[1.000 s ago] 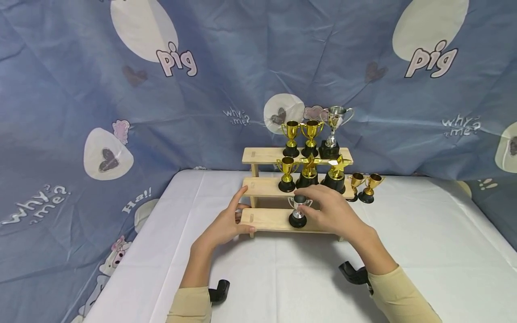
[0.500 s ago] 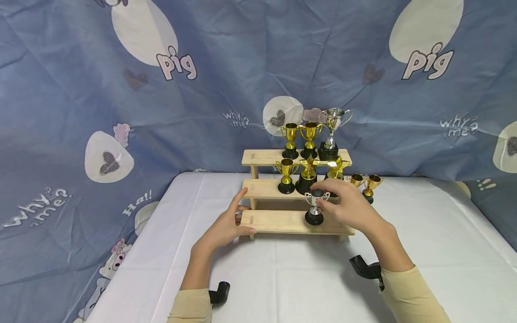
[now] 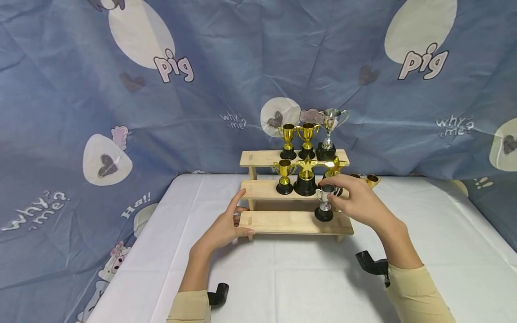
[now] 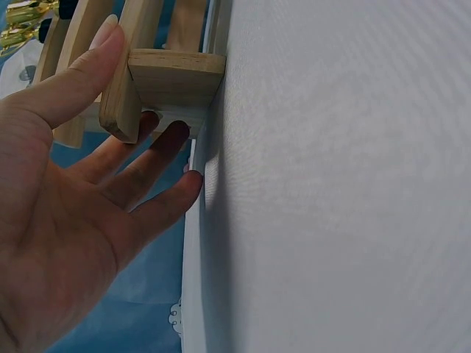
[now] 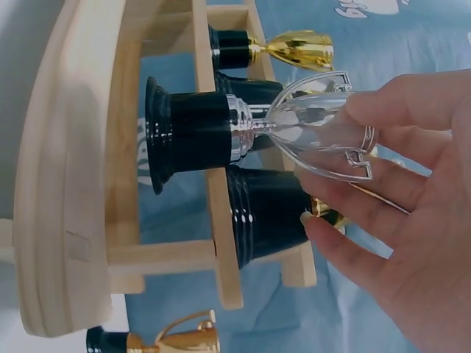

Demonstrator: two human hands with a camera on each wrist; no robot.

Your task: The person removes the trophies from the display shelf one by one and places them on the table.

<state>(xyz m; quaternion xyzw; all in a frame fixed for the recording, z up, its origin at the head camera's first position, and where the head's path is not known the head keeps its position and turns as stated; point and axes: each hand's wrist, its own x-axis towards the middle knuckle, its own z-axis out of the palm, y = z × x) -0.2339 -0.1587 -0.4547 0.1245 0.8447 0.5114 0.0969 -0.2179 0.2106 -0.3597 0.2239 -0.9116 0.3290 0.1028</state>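
My right hand (image 3: 361,202) pinches a small silver trophy cup (image 3: 325,204) by its bowl. In the right wrist view, its black base (image 5: 195,132) hangs apart from the bottom board. My left hand (image 3: 220,231) holds the left end of the three-step wooden display shelf (image 3: 286,222). Its thumb lies on the bottom board's front edge and the index fingertip touches the middle step. In the left wrist view, the left hand's other fingers (image 4: 151,169) reach behind the board end (image 4: 121,118). A star trophy (image 3: 306,177) stands upright on the middle step, left of the silver cup.
Two gold cups (image 3: 287,139) and a larger silver cup (image 3: 330,130) stand on the top step. A gold cup (image 3: 284,176) and a second star trophy (image 3: 334,166), partly hidden, are on the middle step. More gold cups (image 3: 372,180) stand right of the shelf on the white tablecloth (image 3: 291,278).
The right hand has carried the silver cup rightward and slightly upward, to near the right end of the shelf. My left hand stays at the shelf's left end.
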